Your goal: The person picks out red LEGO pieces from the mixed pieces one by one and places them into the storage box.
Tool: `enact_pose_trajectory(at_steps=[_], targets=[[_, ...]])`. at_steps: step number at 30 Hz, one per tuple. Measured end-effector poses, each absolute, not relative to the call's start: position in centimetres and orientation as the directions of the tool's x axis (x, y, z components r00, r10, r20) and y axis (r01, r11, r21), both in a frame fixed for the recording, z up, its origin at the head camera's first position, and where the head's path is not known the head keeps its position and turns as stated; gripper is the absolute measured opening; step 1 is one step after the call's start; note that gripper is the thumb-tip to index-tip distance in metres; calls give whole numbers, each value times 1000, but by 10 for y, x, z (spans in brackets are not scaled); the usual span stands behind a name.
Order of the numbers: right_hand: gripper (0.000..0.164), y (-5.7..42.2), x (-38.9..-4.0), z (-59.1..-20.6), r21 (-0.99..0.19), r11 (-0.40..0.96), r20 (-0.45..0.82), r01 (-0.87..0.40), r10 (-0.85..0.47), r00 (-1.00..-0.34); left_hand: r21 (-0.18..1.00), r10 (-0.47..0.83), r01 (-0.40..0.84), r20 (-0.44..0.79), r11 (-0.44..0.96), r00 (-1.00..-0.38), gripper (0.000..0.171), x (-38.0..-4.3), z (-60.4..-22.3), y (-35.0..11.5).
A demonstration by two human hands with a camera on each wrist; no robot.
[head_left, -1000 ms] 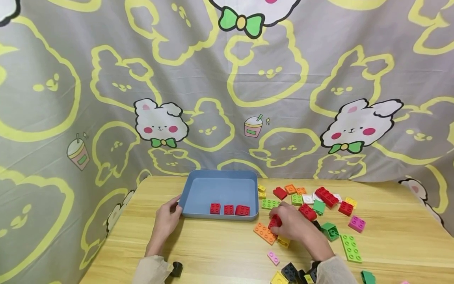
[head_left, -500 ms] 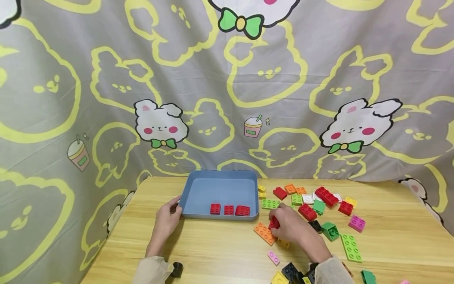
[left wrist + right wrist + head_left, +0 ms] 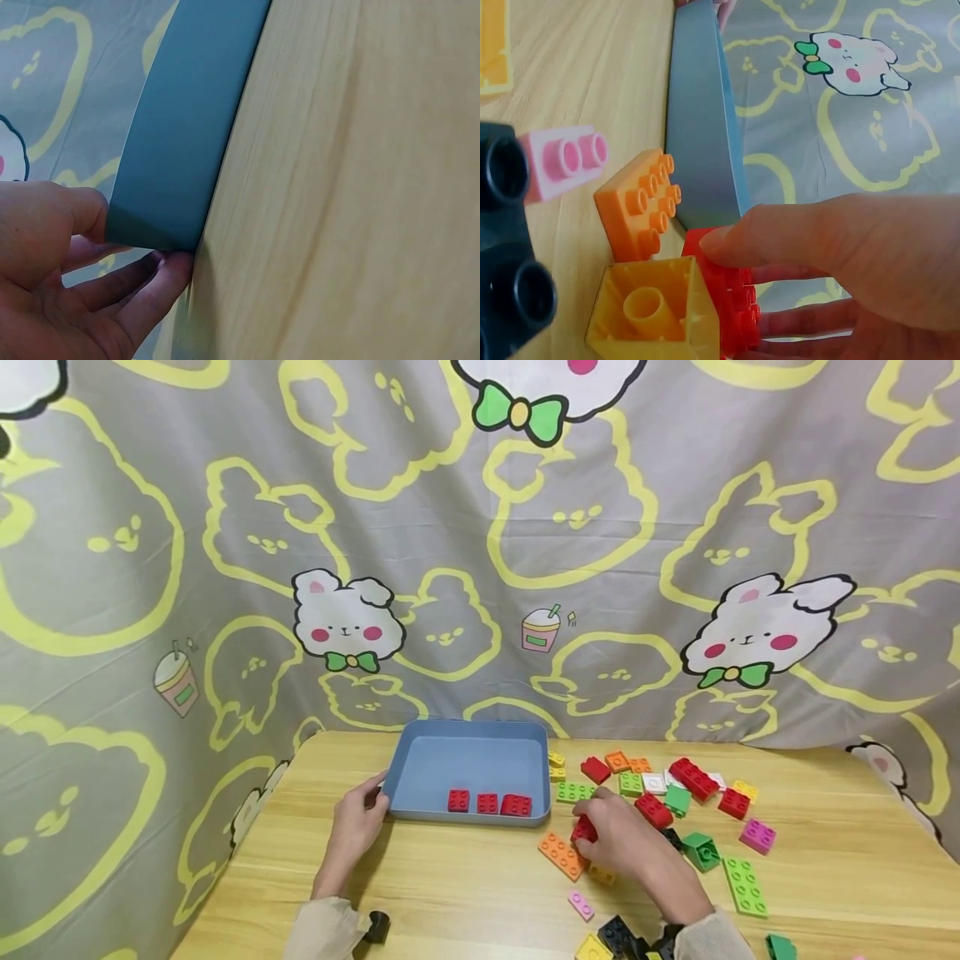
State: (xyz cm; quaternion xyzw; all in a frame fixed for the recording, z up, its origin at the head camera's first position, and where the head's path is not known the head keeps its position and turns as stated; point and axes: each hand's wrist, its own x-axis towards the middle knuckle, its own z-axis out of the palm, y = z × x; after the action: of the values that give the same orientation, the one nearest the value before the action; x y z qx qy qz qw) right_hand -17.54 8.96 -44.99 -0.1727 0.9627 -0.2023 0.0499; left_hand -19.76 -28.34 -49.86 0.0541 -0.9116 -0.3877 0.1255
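Observation:
My left hand (image 3: 357,821) grips the near-left corner of a shallow blue tray (image 3: 468,817). In the left wrist view, the thumb is at the tray's rim and the fingertips lie at its lower edge. Several red bricks (image 3: 459,801) are lined up inside along the tray's near side. Right of the tray, my right hand (image 3: 618,835) pinches a red toy building brick (image 3: 721,296) between thumb and fingers. An orange brick (image 3: 641,202) and a hollow-side-out yellow brick (image 3: 649,311) are close against it in the right wrist view.
Many loose bricks are scattered on the wooden table (image 3: 465,885), including a red one (image 3: 693,778), a light green one (image 3: 745,887), a magenta one (image 3: 757,836) and a small pink one (image 3: 581,905). Black pieces (image 3: 617,935) lie near the right forearm. A patterned curtain (image 3: 450,543) hangs behind.
My right hand has shifted very slightly left with the red brick, and more of a black brick behind it shows. My left hand stays on the tray; the head view has tilted a little.

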Motion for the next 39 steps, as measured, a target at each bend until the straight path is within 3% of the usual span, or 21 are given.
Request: enact_pose_trajectory(at_steps=[11,23,32,39], targets=[[36,75,-174,-434,-418,819,66,-393,-404,-913,723,-198,4,194,691,-961,44,-197,-499,-284],[31,54,-184,-433,-390,724,217,-569,-529,-821,729,-203,12,205,684,-958,43,-198,-500,-285],[38,45,-192,-438,-355,736,240,-577,-525,-817,728,-195,25,217,685,-957,42,-198,-501,-283],[47,39,-202,-446,-403,740,224,-539,-491,-842,729,-202,26,224,684,-953,43,-199,-501,-285]])
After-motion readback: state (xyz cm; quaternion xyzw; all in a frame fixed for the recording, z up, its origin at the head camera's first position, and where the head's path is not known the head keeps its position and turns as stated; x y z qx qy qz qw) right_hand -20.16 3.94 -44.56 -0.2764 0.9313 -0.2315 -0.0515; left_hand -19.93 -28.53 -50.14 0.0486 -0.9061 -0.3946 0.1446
